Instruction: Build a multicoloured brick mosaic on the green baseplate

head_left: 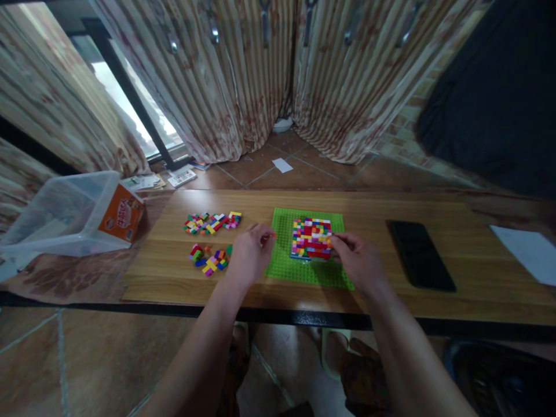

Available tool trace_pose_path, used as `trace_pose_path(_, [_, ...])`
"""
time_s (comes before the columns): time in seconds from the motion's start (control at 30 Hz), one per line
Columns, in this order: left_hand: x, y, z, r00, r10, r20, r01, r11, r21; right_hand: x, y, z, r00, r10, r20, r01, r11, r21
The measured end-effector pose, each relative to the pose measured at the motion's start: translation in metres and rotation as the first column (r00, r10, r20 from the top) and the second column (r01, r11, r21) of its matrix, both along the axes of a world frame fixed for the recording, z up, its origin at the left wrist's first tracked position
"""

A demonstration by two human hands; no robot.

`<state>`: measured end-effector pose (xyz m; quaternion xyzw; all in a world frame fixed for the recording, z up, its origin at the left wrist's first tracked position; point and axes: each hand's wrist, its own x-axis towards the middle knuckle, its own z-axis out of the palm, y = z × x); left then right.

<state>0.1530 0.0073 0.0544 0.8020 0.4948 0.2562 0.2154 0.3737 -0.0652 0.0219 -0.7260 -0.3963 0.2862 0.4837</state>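
My left hand (249,252) is closed in a pinch over the left side of a green baseplate (281,263), with a small orange toy brick (273,235) showing at the fingertips. On the baseplate stands a square block of many-coloured bricks (310,236), its top a patchwork of red, white, yellow and pink. At the right edge of that block, my right hand (358,255) has thumb and finger pressed together on a yellow-orange brick (329,240). Whether this brick is fixed to the block, I cannot tell.
Left of the baseplate lie two loose groups of bricks, an upper pile (211,223) and a lower pile (209,262). A black phone (420,255) and white paper (523,252) lie to the right. A clear plastic bin (73,211) stands beyond the wooden board's (160,272) left end.
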Motion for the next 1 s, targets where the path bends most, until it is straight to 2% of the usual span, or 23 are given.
trace_pose_path(0.1, [0.021, -0.012, 0.002, 0.975, -0.152, 0.165, 0.14, 0.987, 0.085, 0.001, 0.001, -0.002, 1.0, 0.0, -0.008, 0.0, 1.0, -0.001])
trace_pose_path(0.23, [0.045, -0.022, 0.001, 0.95, -0.243, 0.198, 0.207, 0.96, 0.186, 0.0, 0.001, -0.001, 1.0, 0.009, -0.021, -0.009, 1.0, 0.001])
trace_pose_path(0.4, [0.064, -0.023, -0.004, 0.977, -0.205, 0.059, 0.182, 0.945, 0.272, -0.003, -0.001, 0.003, 0.999, 0.036, -0.022, -0.035, 0.999, 0.031])
trace_pose_path(0.57, [0.071, -0.024, -0.006, 0.982, -0.171, -0.086, 0.189, 0.937, 0.295, -0.002, -0.001, 0.004, 0.999, 0.046, 0.004, -0.047, 0.999, 0.025])
trace_pose_path(1.0, [0.075, -0.027, 0.001, 0.979, -0.158, -0.132, 0.19, 0.939, 0.288, -0.002, -0.002, 0.003, 0.999, 0.051, 0.019, -0.051, 0.999, 0.018])
